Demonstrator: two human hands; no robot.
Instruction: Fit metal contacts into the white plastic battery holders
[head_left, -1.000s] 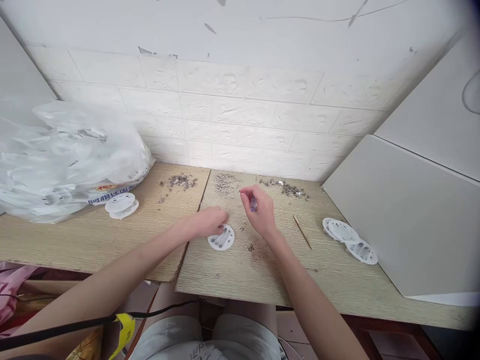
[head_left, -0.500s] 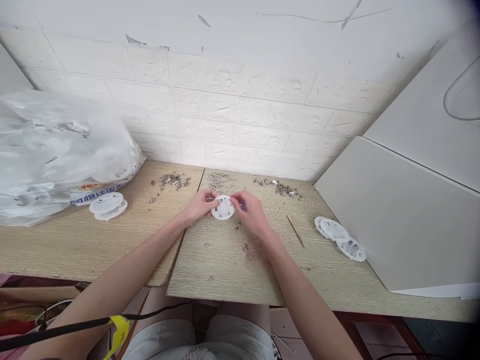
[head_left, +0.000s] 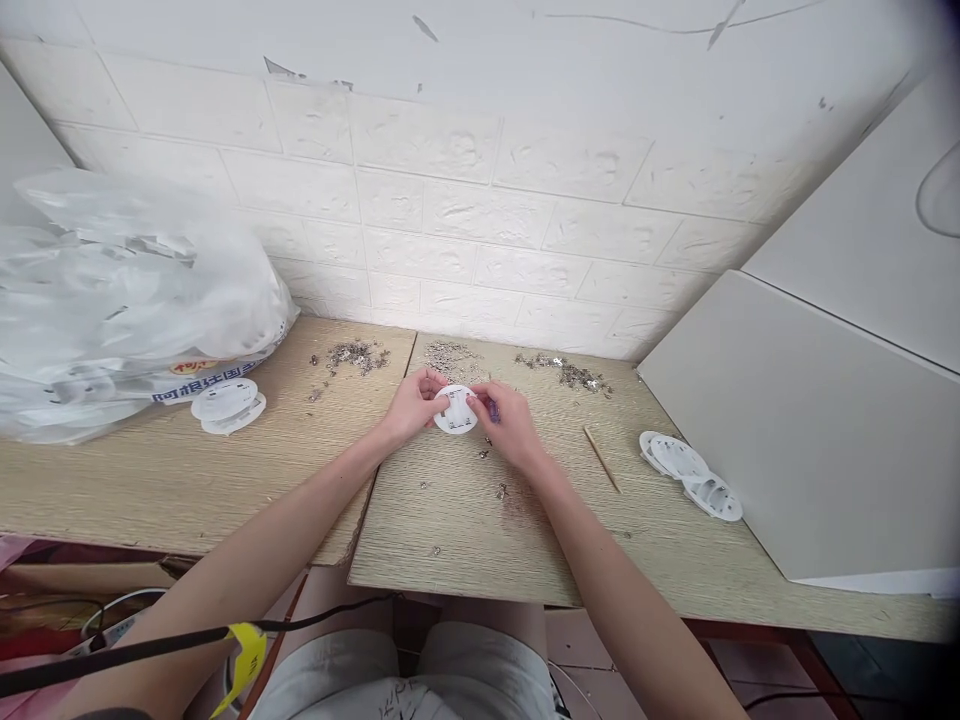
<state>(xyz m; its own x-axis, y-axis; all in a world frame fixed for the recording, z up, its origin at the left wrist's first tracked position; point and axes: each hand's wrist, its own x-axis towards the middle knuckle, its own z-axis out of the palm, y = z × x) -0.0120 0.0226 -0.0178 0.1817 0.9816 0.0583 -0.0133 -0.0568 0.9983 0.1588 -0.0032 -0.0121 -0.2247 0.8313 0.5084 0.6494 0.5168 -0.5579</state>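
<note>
At the bottom of the frame, a black cable [head_left: 150, 648] with a yellow tag [head_left: 246, 665] is seen crossing the forearm, and past it the near edge of the wooden tabletop [head_left: 420, 530] is reached. A few loose metal bits [head_left: 501, 491] are scattered there, not fitted to anything.

Now the centre: a white disc [head_left: 455, 412] is gripped at its rim by both hands, held up over the tabletop. It is pinched between thumb and fingers by the left hand [head_left: 411, 408] and likewise by the right hand [head_left: 510, 425], where a small purple object [head_left: 493, 411] is also tucked. Metallic spots are shown on the disc, so it looks partly fitted at least; whether every slot is filled can't be made out. Its underside is hidden, and fingertips are masked too.

Over to the right, a thin stick [head_left: 602, 459] is left lying, untouched, and overlapping discs [head_left: 679, 457] are set down by the white panel [head_left: 810, 420]. At left, more discs [head_left: 227, 402] are stacked beside a bulging plastic bag [head_left: 150, 300], its contents blurred by the film. Which discs are finished can't be told. Farther back, three heaps of small parts [head_left: 358, 356] are spread before the wall [head_left: 450, 230], plenty unused.
</note>
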